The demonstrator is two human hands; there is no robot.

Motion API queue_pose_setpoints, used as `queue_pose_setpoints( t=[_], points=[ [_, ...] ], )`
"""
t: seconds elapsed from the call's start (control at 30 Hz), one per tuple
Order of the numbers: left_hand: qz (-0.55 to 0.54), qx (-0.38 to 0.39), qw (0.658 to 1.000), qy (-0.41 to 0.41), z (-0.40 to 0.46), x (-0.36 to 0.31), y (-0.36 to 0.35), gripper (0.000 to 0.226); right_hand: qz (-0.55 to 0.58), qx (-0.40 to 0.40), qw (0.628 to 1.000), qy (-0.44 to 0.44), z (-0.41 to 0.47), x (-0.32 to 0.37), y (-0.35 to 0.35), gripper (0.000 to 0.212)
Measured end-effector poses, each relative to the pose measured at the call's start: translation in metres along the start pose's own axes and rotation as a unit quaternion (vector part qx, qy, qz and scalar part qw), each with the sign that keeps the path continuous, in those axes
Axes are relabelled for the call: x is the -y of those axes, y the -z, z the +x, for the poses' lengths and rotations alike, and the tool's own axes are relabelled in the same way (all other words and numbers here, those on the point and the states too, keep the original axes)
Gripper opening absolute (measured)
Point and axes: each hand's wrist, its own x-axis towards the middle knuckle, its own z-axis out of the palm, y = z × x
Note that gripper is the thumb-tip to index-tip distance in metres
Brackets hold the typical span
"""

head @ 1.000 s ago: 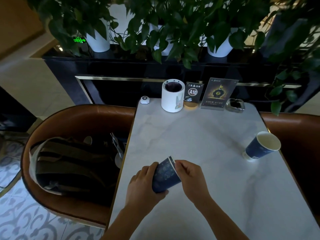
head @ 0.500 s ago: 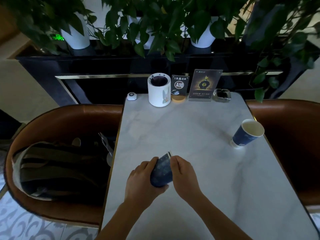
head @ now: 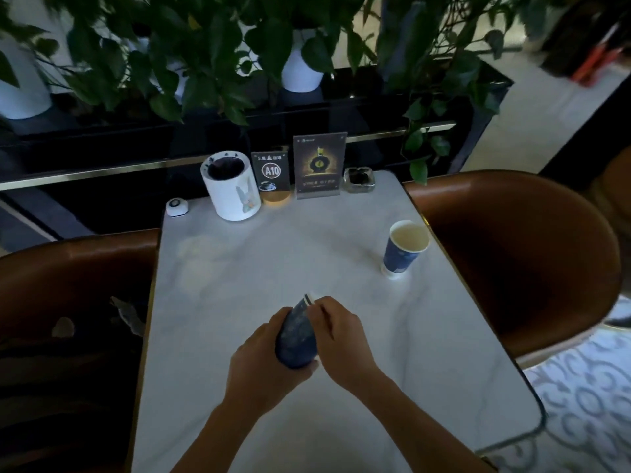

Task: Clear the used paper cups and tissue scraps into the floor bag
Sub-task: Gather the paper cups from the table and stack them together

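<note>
While your left hand (head: 263,365) wraps the dark blue paper cup (head: 296,339) low over the near middle of the marble table (head: 259,268), your right hand (head: 336,331) pinches its rim shut, flattening it. Next, I judge, carry it to the floor bag (not visible). Cups counted: two; the second cup (head: 403,249) stands upright near the right edge. No tissue scraps show.
</note>
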Motion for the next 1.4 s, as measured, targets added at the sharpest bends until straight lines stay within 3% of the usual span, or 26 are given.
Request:
queue_pose_setpoints(
  t=[0.3, 0.47, 0.67, 0.9, 1.1, 1.4],
  points=[
    [-0.003, 0.025, 0.999, -0.021, 0.021, -0.015, -0.022, 0.071, 0.001, 0.002, 1.000, 0.007, 0.028, -0.034, 0.054, 0.017],
    [-0.016, 0.030, 0.999, -0.022, 0.031, -0.017, -0.024, 0.072, 0.002, -0.048, 0.999, -0.018, 0.056, -0.061, 0.088, 0.012],
    [-0.030, 0.029, 0.999, -0.014, 0.035, -0.018, -0.027, 0.074, -0.085, -0.149, 0.985, -0.024, 0.105, -0.099, 0.134, 0.007],
    [-0.043, 0.029, 0.999, -0.002, 0.035, -0.015, -0.027, 0.077, -0.246, -0.048, 0.968, 0.018, 0.144, -0.131, 0.165, 0.033],
    [-0.047, 0.024, 0.999, 0.006, 0.030, -0.011, -0.027, 0.075, -0.374, 0.036, 0.925, 0.058, 0.156, -0.147, 0.174, 0.027],
    [-0.047, 0.018, 0.999, 0.007, 0.024, -0.007, -0.026, 0.071, -0.255, -0.018, 0.967, 0.002, 0.146, -0.140, 0.169, 0.029]
  ],
)
